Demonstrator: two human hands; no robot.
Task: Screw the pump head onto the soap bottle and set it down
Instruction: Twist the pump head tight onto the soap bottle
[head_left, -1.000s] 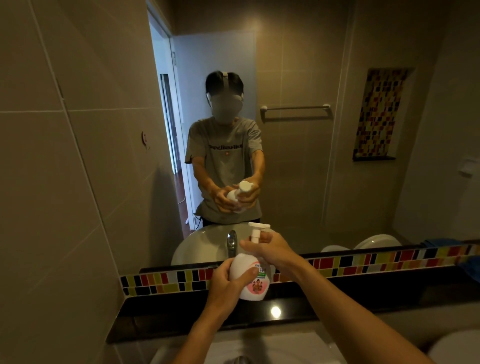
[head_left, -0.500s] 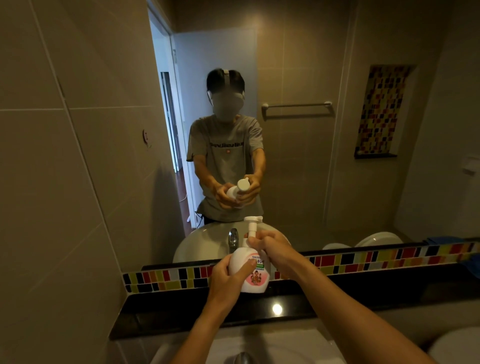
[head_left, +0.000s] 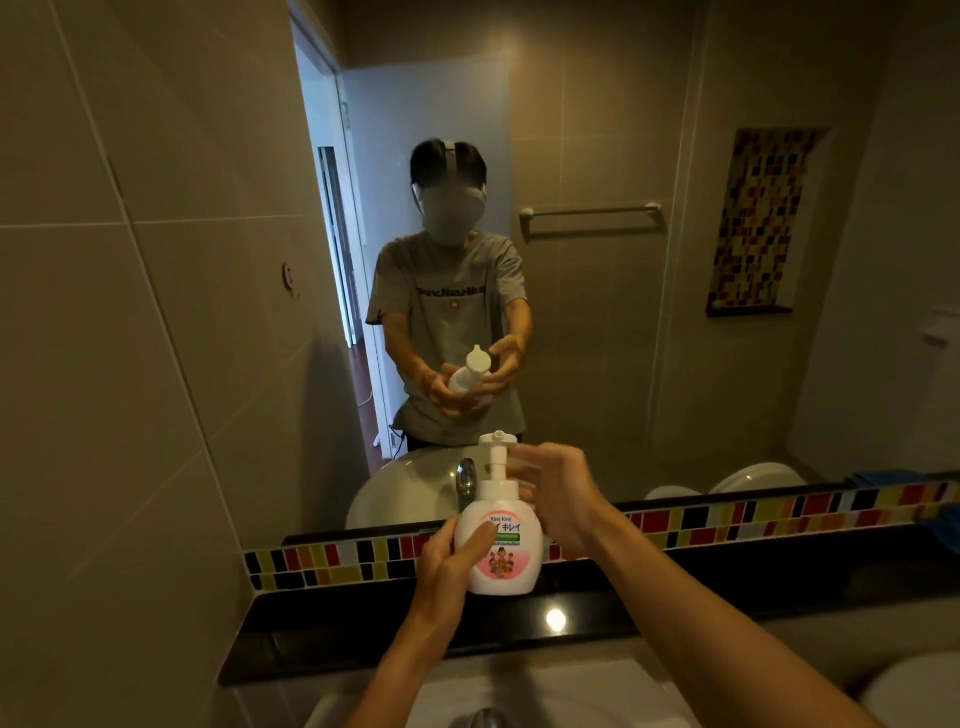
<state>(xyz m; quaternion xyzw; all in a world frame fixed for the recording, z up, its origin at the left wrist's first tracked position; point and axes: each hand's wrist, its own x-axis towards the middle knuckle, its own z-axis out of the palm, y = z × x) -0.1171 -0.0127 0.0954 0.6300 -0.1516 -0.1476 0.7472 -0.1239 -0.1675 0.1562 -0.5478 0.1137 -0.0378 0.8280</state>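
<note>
The pump (head_left: 497, 457) sat seated on the bottle (head_left: 500, 545), held upright above the ledge (head_left: 332, 631) with left hand (head_left: 451, 564) fingers wrapped around it, right hand (head_left: 556, 499) fingers loosely spread beside the collar, so final tightening, if needed, and set-down remained.

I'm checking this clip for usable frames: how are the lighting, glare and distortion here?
Head view: dim, warm light; one bright glare spot on the glossy black ledge. Wide-angle bending curves the wall tile lines. The soap bottle label is readable, the left hand and right hand reasonably sharp; the mirror reflection is softer.
</note>
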